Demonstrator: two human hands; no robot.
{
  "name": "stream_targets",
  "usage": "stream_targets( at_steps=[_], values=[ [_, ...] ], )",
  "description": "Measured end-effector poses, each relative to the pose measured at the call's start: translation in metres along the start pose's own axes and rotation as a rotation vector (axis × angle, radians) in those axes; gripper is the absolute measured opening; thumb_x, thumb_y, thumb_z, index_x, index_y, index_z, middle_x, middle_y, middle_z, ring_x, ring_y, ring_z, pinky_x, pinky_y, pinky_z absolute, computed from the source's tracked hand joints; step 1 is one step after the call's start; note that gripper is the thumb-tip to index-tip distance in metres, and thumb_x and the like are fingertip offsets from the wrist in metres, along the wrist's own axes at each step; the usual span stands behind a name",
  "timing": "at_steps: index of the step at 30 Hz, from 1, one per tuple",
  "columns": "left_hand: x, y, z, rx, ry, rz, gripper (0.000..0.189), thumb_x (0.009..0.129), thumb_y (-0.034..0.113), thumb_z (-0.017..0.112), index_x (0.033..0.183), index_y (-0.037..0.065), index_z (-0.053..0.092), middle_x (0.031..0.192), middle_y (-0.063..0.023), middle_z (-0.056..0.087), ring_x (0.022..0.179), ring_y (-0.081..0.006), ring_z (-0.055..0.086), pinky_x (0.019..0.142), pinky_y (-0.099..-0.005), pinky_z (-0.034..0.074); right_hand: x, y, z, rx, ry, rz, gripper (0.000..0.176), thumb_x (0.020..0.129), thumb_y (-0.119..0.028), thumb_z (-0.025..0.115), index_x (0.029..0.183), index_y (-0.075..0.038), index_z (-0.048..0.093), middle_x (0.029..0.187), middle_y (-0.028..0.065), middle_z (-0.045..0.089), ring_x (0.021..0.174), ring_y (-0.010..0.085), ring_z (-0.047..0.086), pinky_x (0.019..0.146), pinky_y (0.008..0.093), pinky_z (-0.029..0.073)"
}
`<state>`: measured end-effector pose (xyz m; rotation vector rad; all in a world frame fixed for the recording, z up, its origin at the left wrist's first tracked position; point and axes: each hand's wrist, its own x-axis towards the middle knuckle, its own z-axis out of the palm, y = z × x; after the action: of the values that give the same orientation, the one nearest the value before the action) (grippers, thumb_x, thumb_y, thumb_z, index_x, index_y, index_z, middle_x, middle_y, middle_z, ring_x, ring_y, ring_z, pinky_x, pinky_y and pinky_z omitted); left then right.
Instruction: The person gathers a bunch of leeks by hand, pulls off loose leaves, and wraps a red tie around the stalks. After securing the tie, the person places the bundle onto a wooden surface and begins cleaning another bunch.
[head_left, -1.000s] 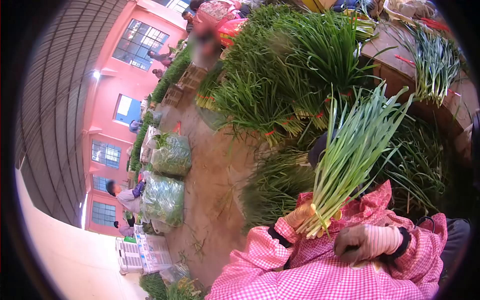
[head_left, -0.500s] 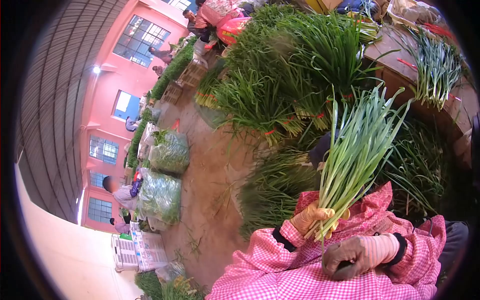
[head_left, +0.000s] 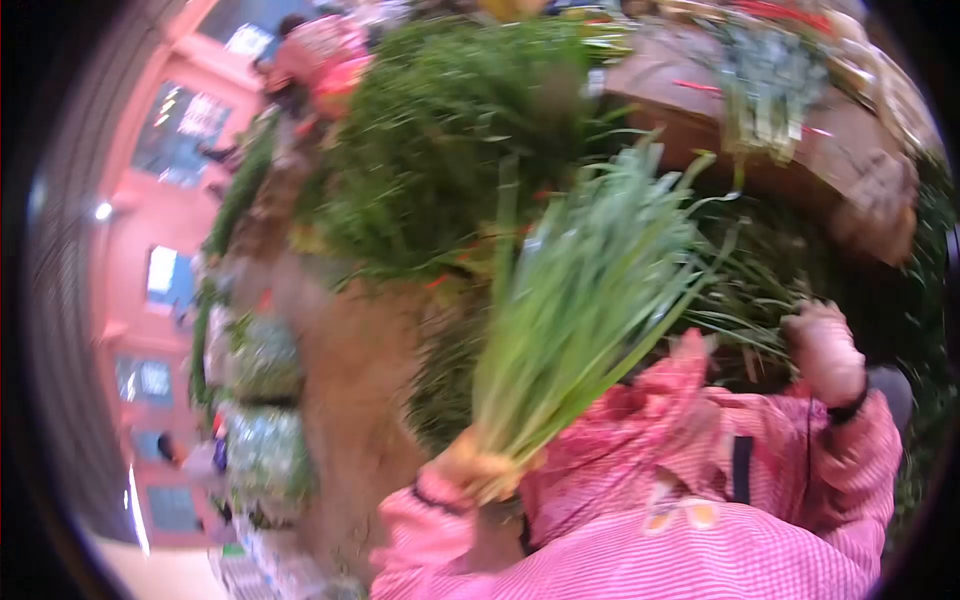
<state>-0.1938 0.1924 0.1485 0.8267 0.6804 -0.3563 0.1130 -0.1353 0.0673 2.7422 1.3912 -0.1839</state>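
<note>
A fanned bunch of long green stalks [head_left: 590,290] is gripped near its pale root ends by my left hand [head_left: 480,465], in a yellowish glove at the lower middle. My right hand [head_left: 825,350], gloved too, is off at the right, beside loose green leaves [head_left: 750,290] lying in a dark heap. Its fingers are smeared by motion, so whether they hold anything is unclear. A smaller bunch [head_left: 770,95] lies on a brown board at the upper right, with red strips [head_left: 698,87] near it.
A large pile of green bundles [head_left: 460,140] fills the upper middle. Plastic-wrapped bundles [head_left: 265,450] stand along the left side of the brown floor [head_left: 350,400]. A person in pink [head_left: 320,55] is at the upper left, and another [head_left: 190,455] is behind the wrapped bundles.
The view has turned to the right. My left hand has moved left with the bunch, while my right hand has left its place below the stalk ends and reached out to the right.
</note>
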Motion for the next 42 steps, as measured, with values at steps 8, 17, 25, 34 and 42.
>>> stream_targets(
  at_steps=[8,17,25,34,42],
  values=[
    [-0.001,-0.023,-0.024,0.114,0.051,-0.102,0.079,0.061,0.005,0.079,0.130,0.003,0.041,0.100,-0.0149,0.062,0.070,-0.0201,0.062,0.053,-0.0302,0.050,0.049,-0.065,-0.070,1.028,0.549,-0.531,0.041,0.067,-0.012,0.073,0.107,-0.008,0.063,0.099,0.0116,0.063,0.091,0.0290,0.061,0.082,0.0389,0.047],
    [-0.019,-0.041,-0.021,0.234,0.102,-0.242,0.083,0.064,-0.009,0.073,0.136,0.004,0.035,0.131,-0.0120,0.047,0.117,-0.0226,0.047,0.094,-0.0347,0.038,0.024,-0.112,-0.021,0.625,0.158,-0.684,0.068,0.071,-0.045,0.067,0.126,-0.008,0.048,0.111,0.0142,0.056,0.109,0.0310,0.052,0.098,0.0511,0.034],
    [-0.012,-0.057,-0.022,0.329,0.076,-0.195,0.082,0.065,-0.001,0.078,0.136,0.007,0.037,0.123,-0.0124,0.054,0.089,-0.0186,0.061,0.054,-0.0253,0.049,0.013,-0.080,-0.018,0.952,0.054,-0.553,0.042,0.080,-0.032,0.065,0.110,-0.003,0.059,0.098,0.0156,0.061,0.092,0.0332,0.059,0.079,0.0408,0.048],
    [-0.015,-0.038,0.001,0.419,0.186,-0.410,0.072,0.070,-0.004,0.074,0.133,0.002,0.041,0.133,-0.0100,0.048,0.120,-0.0191,0.047,0.101,-0.0321,0.038,0.111,-0.049,-0.039,0.768,0.734,-0.235,0.036,0.076,-0.022,0.067,0.109,-0.012,0.060,0.098,0.0083,0.062,0.095,0.0278,0.058,0.081,0.0389,0.046],
    [-0.022,-0.060,-0.015,0.432,0.196,-0.232,0.059,0.073,-0.002,0.073,0.127,0.005,0.050,0.111,-0.0060,0.062,0.085,-0.0112,0.058,0.062,-0.0242,0.047,0.168,-0.083,-0.027,0.179,0.332,-0.364,0.014,0.071,-0.019,0.063,0.084,-0.019,0.068,0.084,0.0003,0.065,0.091,0.0220,0.061,0.076,0.0355,0.046]
  ],
)
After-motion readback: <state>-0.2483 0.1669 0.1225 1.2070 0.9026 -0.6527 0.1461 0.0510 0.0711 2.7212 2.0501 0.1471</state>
